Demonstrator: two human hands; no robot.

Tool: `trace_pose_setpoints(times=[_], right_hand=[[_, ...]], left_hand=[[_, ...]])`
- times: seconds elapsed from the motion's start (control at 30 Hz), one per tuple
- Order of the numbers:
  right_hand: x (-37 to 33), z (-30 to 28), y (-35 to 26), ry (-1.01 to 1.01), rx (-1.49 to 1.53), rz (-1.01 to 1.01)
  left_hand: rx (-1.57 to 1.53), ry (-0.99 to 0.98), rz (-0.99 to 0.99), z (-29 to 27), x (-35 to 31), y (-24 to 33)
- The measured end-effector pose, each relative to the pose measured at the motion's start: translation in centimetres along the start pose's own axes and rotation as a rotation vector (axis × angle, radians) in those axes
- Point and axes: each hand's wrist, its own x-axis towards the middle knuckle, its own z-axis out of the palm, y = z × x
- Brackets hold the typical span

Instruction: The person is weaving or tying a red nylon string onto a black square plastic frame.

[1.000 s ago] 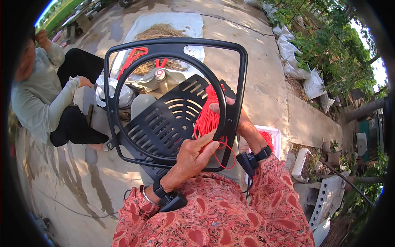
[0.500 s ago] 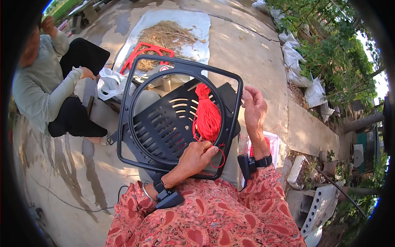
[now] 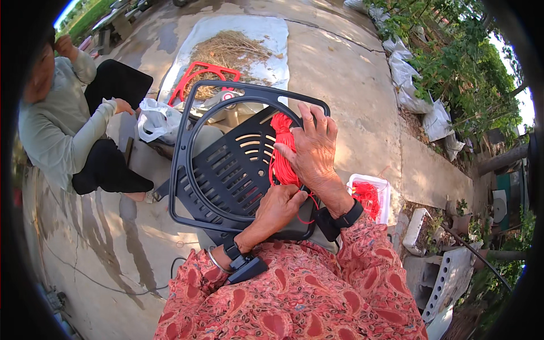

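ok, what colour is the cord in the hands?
Red cord, clearest in the head view, against the black frame.

The chair frame (image 3: 226, 170) stands before the person, the cord bundle (image 3: 283, 153) on its slatted seat under the right hand (image 3: 311, 147); the left hand (image 3: 277, 207) lies just below. A tray (image 3: 371, 195) sits right (cord inside), a seated person (image 3: 62, 124) left, straw (image 3: 226, 48) behind.

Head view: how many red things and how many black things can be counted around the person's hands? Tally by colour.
Red: 3 - red cord bundle under the right hand, red cord in the white tray, red frame on the sheet.
Black: 1 - black plastic frame with slotted panel; the left hand rests at its lower edge.
Total: 4
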Motion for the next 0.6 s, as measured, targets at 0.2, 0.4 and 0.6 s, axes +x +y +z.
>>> trace_pose_setpoints(times=[0.2,0.4,0.6], right_hand=[[-0.3,2.3,0.5,-0.020,0.129,0.091],[1.4,-5.7,-1.1,0.019,1.639,0.457],[-4.3,-15.4,1.5,0.169,2.113,0.494]], left_hand=[[0.004,0.020,0.059,1.0,0.4,-0.6],[-0.041,-0.081,-0.032,0.2,0.5,-0.1],[-0.206,-0.075,-0.132,-0.7,0.9,0.4]])
